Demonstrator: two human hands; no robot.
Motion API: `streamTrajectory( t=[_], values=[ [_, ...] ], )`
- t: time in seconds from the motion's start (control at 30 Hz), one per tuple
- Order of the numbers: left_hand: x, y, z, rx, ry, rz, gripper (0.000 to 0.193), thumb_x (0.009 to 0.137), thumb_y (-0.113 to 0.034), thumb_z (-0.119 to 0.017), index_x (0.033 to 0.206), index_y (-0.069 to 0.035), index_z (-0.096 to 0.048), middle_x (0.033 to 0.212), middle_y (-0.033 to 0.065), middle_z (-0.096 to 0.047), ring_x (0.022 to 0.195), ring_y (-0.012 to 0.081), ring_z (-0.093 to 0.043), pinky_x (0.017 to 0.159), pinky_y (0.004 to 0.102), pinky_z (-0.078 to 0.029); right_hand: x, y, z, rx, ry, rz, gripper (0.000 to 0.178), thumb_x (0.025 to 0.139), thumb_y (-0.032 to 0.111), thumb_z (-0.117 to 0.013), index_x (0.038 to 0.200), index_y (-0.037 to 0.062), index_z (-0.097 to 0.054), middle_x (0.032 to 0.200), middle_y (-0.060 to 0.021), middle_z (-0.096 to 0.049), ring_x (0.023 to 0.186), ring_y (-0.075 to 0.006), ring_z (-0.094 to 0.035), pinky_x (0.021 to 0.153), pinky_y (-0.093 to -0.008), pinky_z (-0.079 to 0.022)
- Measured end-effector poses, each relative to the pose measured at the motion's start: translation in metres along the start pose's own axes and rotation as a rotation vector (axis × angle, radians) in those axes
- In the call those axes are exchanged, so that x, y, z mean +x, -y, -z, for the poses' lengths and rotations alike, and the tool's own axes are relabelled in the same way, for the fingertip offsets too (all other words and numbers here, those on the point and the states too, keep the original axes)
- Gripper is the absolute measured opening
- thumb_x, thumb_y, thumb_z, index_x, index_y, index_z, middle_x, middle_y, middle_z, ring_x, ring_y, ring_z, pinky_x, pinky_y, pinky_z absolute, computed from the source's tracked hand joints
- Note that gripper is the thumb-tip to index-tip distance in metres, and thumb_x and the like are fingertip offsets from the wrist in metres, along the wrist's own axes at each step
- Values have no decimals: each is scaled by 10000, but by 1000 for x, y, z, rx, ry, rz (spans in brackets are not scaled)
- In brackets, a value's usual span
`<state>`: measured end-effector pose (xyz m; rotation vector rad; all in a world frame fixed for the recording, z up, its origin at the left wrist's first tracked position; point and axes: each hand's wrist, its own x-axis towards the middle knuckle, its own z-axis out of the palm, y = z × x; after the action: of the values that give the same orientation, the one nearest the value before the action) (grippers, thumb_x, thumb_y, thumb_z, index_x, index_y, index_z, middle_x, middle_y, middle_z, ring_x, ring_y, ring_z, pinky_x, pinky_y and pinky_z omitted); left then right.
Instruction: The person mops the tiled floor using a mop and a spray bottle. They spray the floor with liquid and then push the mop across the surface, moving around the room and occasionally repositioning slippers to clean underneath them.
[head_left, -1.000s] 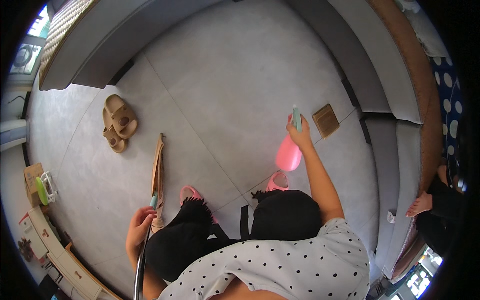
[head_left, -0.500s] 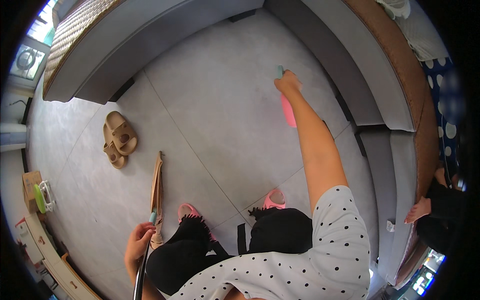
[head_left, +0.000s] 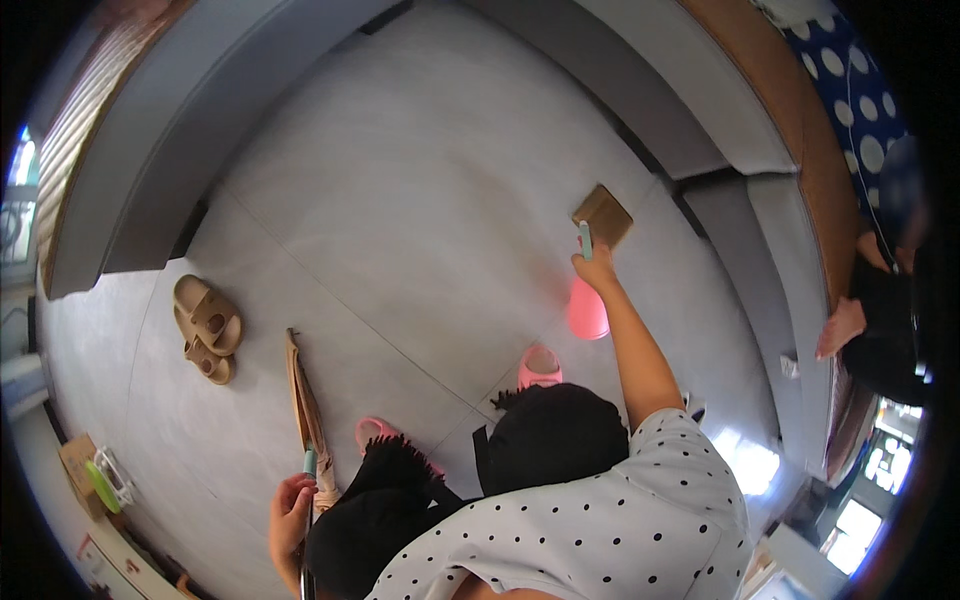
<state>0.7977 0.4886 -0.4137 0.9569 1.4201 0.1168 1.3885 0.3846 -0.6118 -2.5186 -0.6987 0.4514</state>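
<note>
The right hand is stretched forward on a straight arm, fingers closed; the left hand hangs low by the body, fingers curled shut.

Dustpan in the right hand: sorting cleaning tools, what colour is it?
Pink dustpan, teal handle; head view.

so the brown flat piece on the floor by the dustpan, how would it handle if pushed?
The brown flat piece lies flush on the smooth floor, so it probably slides rather than rolls or tips. It looks thin and likely light. The right hand holds the pink dustpan beside it.
</note>
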Motion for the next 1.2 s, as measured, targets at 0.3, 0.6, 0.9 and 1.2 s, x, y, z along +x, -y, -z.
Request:
streamTrajectory(
  t=[0.3, 0.6, 0.9, 1.2],
  values=[
    [-3, -6, -6, 103, -2, 5, 246, 867, -109, -478, 1076, 20, -460, 920, 65, -564, 847, 129, -521, 789, 237, -400, -98, -147, 56, 25, -218, -790, 298, 637, 140, -517, 902, 12, -568, 899, -193, -583, 851, -312, -564, 723, -383, -447],
    [-3, -1, -4, 67, -8, 23, 267, 860, -125, -496, 1092, 4, -462, 924, 51, -572, 835, 107, -518, 697, 195, -389, -162, -103, 8, -135, 46, -192, 323, 653, 166, -555, 943, 24, -537, 952, -168, -526, 853, -277, -533, 724, -372, -430],
    [-2, 10, -4, 36, -56, 36, 253, 861, -123, -495, 1081, -1, -465, 901, 44, -574, 817, 98, -513, 686, 180, -381, -32, -90, 32, 371, -103, -468, 141, 651, 105, -551, 780, 49, -547, 699, -22, -534, 609, -108, -477, 510, -280, -394],
    [-6, -8, -14, 71, -96, 62, 263, 862, -120, -488, 1088, 11, -458, 912, 48, -568, 829, 104, -508, 722, 203, -384, 103, -144, 91, 231, -80, -762, 162, 557, 19, -552, 706, -36, -524, 666, -100, -512, 543, -196, -495, 434, -337, -392]
  ],
)
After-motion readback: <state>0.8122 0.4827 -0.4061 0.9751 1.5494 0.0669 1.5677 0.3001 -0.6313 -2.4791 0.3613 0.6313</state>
